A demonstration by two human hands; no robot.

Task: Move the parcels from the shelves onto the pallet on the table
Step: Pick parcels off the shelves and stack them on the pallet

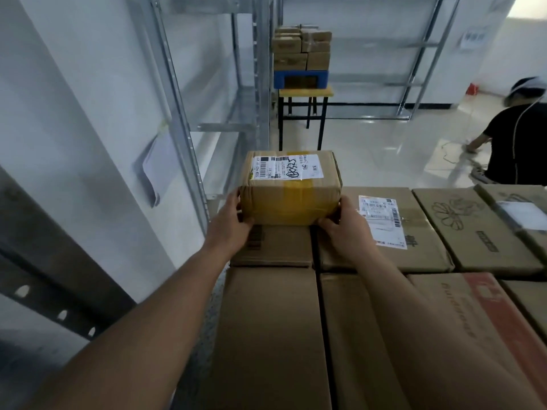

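A small brown parcel (290, 199) with a white shipping label and yellowish tape sits on top of a layer of larger cardboard boxes (275, 327). My left hand (233, 223) grips its left side and my right hand (343, 226) grips its right side, thumbs on the near face. Far ahead, a blue pallet (279, 79) stands on a small wooden table (325, 91) with black legs, and several brown parcels (302, 48) are stacked on it.
Metal shelving uprights (177, 93) rise at the left, with a paper sheet (157, 170) hanging from one. More shelf frames (420, 63) stand at the back. A person in black (515, 137) crouches on the glossy floor at the right. Labelled boxes (479, 226) lie to the right.
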